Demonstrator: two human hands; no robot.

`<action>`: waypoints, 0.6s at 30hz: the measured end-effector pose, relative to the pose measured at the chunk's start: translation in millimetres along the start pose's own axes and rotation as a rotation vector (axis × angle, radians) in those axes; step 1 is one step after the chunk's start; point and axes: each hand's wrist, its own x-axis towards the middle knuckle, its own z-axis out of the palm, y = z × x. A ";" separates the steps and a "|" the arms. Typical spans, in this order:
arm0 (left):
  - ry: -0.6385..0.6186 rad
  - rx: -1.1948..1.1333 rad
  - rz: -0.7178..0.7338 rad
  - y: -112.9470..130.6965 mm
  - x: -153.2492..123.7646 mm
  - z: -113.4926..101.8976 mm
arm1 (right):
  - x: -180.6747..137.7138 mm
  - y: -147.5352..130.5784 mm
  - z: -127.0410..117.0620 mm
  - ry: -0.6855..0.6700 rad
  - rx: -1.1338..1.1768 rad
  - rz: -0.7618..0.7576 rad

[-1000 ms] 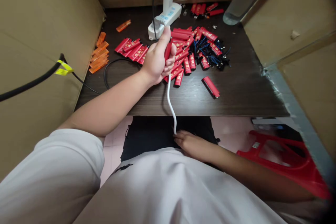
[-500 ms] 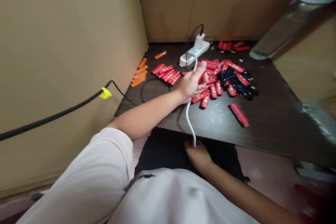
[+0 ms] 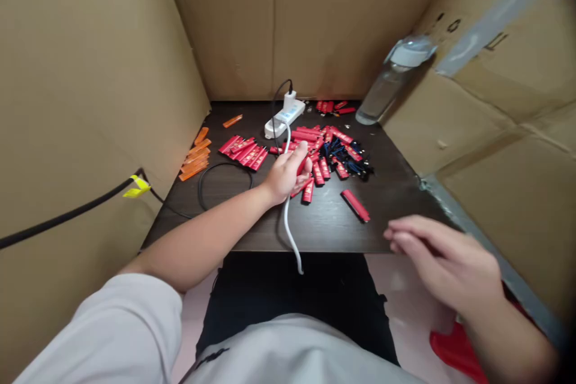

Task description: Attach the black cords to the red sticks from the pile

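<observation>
My left hand (image 3: pixel 288 175) is closed around a small red piece (image 3: pixel 303 164), its thumb lying along the top. It is over the near edge of a pile of red pieces with gold print (image 3: pixel 318 171), some with blue and black wires (image 3: pixel 348 156). A white cable (image 3: pixel 291 233) passes below this hand. My right hand (image 3: pixel 445 261) is off the table's front right, fingers together and curled towards the thumb; whatever may be between them is hidden. The nearest thing to it on the table is a single longer red piece (image 3: pixel 355 205).
A power strip (image 3: pixel 285 120) with a plugged-in adapter stands behind the pile. Flat red pieces (image 3: pixel 245 153) and orange strips (image 3: pixel 195 156) lie left. A water bottle (image 3: pixel 384 90) leans at the back right. Cardboard walls (image 3: pixel 238 24) enclose the table. A red thing (image 3: pixel 456 348) is low right.
My right hand has risen from my lap and moved right, past the table's front edge. My left hand still grips the red piece over the pile. The camera view has shifted.
</observation>
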 end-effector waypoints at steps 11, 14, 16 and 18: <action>-0.043 0.064 -0.066 -0.2 -4.2 2.5 | 30.2 80.8 35.0 0.109 0.150 0.359; -0.100 -0.006 -0.182 -1.6 -5.8 4.8 | 52.9 62.1 31.8 0.162 0.544 0.480; -0.137 -0.042 -0.273 -2.7 -7.0 6.2 | 76.8 46.1 31.9 0.059 0.694 0.420; -0.157 -0.066 -0.322 -3.4 -7.6 6.8 | 101.9 32.6 36.7 -0.054 0.829 0.343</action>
